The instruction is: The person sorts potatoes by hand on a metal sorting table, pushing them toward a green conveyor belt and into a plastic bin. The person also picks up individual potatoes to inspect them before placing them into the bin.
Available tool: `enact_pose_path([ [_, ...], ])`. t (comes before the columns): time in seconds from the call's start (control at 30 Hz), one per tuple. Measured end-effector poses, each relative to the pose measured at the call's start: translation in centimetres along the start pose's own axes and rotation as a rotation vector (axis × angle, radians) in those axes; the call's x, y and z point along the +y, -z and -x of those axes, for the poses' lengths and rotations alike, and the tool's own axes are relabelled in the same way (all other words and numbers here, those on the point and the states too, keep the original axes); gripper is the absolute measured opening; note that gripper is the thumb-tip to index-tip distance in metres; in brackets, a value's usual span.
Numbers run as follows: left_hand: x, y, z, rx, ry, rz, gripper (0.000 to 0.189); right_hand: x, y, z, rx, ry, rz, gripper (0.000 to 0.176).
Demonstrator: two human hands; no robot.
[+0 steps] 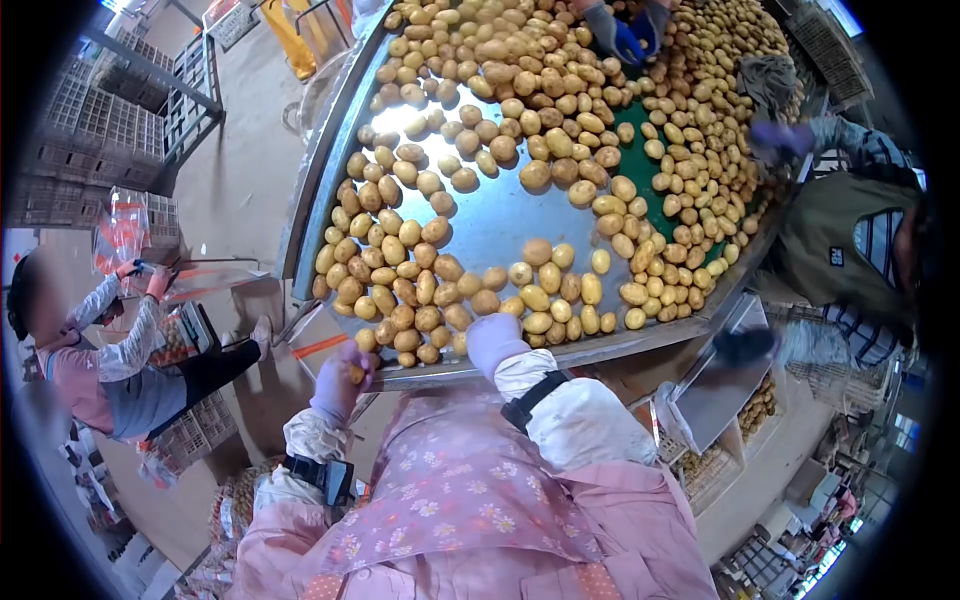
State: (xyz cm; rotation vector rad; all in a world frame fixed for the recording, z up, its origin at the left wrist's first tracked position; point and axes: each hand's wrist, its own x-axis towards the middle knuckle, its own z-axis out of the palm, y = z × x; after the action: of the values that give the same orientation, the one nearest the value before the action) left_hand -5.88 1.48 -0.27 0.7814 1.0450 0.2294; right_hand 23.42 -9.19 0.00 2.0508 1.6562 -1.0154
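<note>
My left hand, in a lavender glove, is just outside the front left corner of the metal sorting table. Its fingers are closed round a potato, mostly covered by the glove. My right hand, gloved alike, reaches over the table's front edge among the nearest potatoes. The back of this hand faces me and its fingers are hidden, so whether it grips one cannot be seen. Loose yellow-brown potatoes spread over the metal top, piled thickest at the far side and along a green strip.
Across the table are a co-worker's blue gloves. A co-worker in a dark apron stands at the right, a purple glove near the potatoes. Another person sits at the left. Stacked crates stand behind.
</note>
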Motion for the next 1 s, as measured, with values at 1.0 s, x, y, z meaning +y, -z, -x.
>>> enact_pose_path([
  [1.0, 3.1, -24.9, 2.2, -0.725, -0.204, -0.593, 0.040, 8.4, -12.3, 26.4, 0.810, -0.351, -1.952, 0.060],
])
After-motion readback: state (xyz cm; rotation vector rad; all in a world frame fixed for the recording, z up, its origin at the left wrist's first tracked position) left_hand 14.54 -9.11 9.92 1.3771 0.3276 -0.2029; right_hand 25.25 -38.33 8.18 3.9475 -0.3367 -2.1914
